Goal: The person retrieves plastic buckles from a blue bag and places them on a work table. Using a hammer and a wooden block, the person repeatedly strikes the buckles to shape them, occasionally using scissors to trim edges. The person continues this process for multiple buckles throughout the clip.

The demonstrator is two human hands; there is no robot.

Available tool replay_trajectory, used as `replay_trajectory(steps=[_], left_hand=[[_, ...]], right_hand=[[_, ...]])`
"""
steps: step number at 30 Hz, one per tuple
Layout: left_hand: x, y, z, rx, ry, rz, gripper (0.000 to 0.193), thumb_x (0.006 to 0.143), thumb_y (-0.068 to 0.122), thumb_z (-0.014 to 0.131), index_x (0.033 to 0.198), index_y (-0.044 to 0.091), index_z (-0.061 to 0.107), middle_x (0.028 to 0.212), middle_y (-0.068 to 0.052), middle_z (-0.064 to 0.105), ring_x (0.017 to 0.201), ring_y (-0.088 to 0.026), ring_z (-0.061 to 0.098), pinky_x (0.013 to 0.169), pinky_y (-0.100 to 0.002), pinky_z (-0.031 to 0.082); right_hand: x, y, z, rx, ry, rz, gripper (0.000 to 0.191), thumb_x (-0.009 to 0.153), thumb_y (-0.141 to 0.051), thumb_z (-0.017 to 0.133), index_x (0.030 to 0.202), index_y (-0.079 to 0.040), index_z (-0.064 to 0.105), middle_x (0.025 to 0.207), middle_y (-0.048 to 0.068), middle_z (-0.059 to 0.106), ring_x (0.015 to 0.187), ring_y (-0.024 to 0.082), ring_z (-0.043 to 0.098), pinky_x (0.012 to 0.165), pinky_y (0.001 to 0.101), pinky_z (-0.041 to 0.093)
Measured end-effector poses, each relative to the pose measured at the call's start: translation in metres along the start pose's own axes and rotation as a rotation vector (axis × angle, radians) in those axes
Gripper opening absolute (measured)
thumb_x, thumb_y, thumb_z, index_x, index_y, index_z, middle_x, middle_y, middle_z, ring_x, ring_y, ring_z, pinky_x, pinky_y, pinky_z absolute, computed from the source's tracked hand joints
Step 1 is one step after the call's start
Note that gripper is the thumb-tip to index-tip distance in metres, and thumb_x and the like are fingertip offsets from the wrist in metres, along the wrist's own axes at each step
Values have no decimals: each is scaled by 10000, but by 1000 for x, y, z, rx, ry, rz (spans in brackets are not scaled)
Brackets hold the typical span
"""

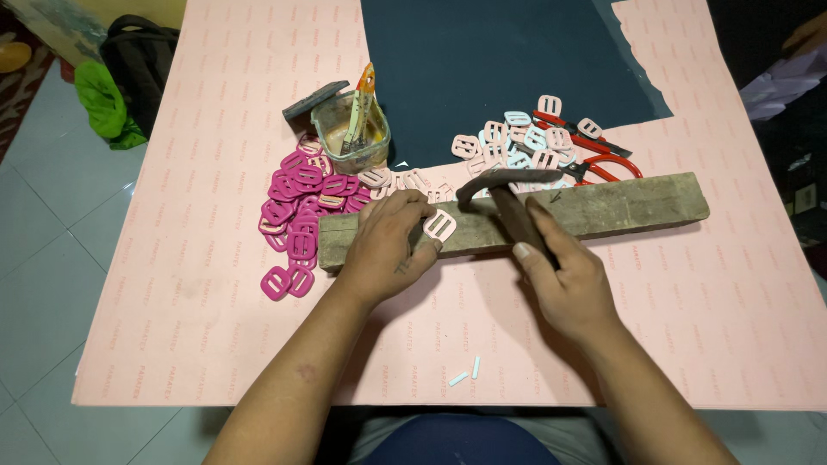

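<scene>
Across the middle of the pink sheet (189,284) lies a long wooden block (603,211), its right end toward the sheet's right edge. Behind it, toward the far edge, sit a magenta buckle heap (297,215), a glue tub (351,133), pale buckles (517,142) and red scissors (603,164). The right hand (564,288) has its fingers wrapped around a hammer (508,185), head just above the block. The left hand (388,245) pinches a pale pink buckle (440,226) flat on the block's front face. This looks like the hammering step; the next blow needs the fingertips clear of the head.
</scene>
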State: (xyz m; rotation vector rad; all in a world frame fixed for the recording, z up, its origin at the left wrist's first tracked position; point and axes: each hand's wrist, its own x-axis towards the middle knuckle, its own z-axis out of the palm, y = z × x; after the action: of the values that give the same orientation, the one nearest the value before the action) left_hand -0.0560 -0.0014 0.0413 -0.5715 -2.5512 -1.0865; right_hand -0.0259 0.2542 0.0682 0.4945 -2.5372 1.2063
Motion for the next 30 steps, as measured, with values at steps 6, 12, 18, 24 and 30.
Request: replay_trajectory(steps=[6,12,18,24,30], left_hand=[[0,-4,3,-14,-1,-26,407,779,245,730,1125,40,670,1182,-112,627,1178,-289,579,1040,-433,368],[2,-7,5,-13,3,-30,445,747,246,711,1136,37,657,1184,-121,616,1198,-302,570,1047,-435,370],[0,-9,4,-31,-7,24,515,714,286,736,1141,21,621,1207,-148,596,1214,-331,552,1059,-455,365],[-3,-11,2,-70,33,44,517,676,187,682,1139,4,543,1165,-185,543,1177,-372,528,1043,-461,387],[-7,-17,5,-192,179,84,448,690,36,591,1115,0,456,1181,-213,473,1126,-386,501,1043,-420,440]], right_hand=[[-14,-16,12,-226,-118,-3,569,980,-196,639,1531,-136,511,1096,142,705,925,264,715,801,362,559],[-15,-24,13,-162,-58,-59,514,1002,-198,638,1502,-177,520,1070,120,698,885,249,726,777,350,569],[-17,-25,13,-237,-165,72,555,937,-206,666,1477,-182,543,1005,117,724,797,241,729,723,345,575],[-17,-24,13,-139,-157,11,552,945,-183,641,1483,-142,524,1089,133,719,822,232,739,726,335,579],[-17,-29,12,-139,-79,-94,459,990,-225,641,1435,-178,540,1027,113,700,828,220,714,743,335,568]])
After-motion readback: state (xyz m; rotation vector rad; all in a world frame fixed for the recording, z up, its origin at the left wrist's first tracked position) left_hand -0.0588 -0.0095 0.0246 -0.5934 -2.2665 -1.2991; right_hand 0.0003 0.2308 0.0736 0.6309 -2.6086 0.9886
